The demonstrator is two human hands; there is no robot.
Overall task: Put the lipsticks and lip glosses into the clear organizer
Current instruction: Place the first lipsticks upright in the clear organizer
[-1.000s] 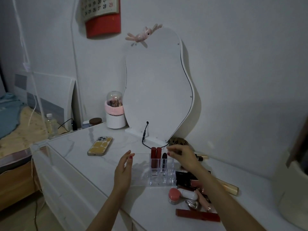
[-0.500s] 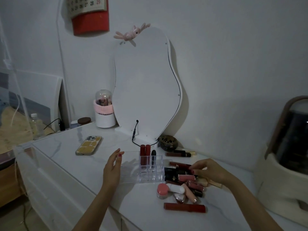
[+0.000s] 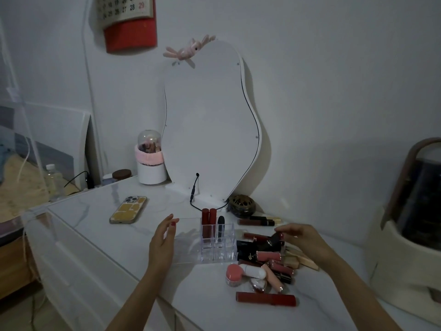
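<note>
Your right hand (image 3: 303, 237) pinches a dark lipstick (image 3: 274, 240) at 3 o'clock of the clear organizer (image 3: 218, 244) on the worktop (image 3: 95, 225); your left hand (image 3: 162, 242), open, steadies its side. Risk: the light fingertip grip slips, toppling the red tubes (image 3: 208, 217) standing inside.

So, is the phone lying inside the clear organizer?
No, the phone lies flat on the table, apart from the clear organizer, on its left.
</note>
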